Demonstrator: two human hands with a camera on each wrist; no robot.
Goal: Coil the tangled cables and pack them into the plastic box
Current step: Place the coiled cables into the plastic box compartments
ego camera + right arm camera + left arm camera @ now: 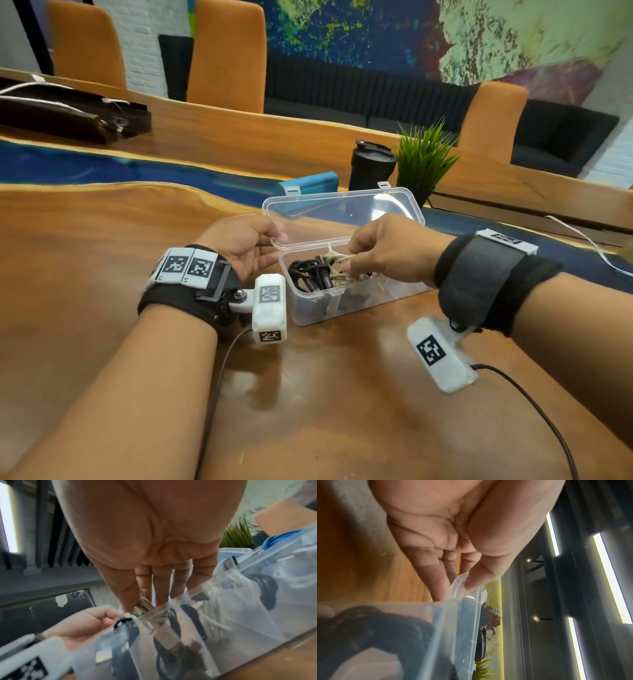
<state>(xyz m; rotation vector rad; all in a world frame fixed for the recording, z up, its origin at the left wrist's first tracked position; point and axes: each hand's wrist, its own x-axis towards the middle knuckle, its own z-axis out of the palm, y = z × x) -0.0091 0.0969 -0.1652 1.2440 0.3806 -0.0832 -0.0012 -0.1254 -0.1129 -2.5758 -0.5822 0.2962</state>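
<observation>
A: On the bench (102, 240), right in front of the person, the clear plastic box (318, 308) stands with its hinged lid (342, 209) tipped back. What is each hand up to?

B: The left hand (239, 240) pinches the near corner of the lid between thumb and fingers, as the left wrist view shows, holding it up. The right hand (387, 253) has its fingertips closed on a pale coiled cable (334, 257) and holds it just inside the box's open top.

A: How should that go?

B: I'd say keep the pinch across the loops so the coil doesn't spring apart, lower it into whatever gap is free, and let go only once it sits below the rim. The left hand ought to hold the lid open till then, or the lid could drop on the fingers.

A: And what's in the box?

B: Black cables (308, 274) with plugs lie bundled at the left end; through the wall the right wrist view shows a white cable (216, 626) and more dark loops towards the other end. It looks fairly full, so the task seems nearly done. I can't tell how many cables there are.
</observation>
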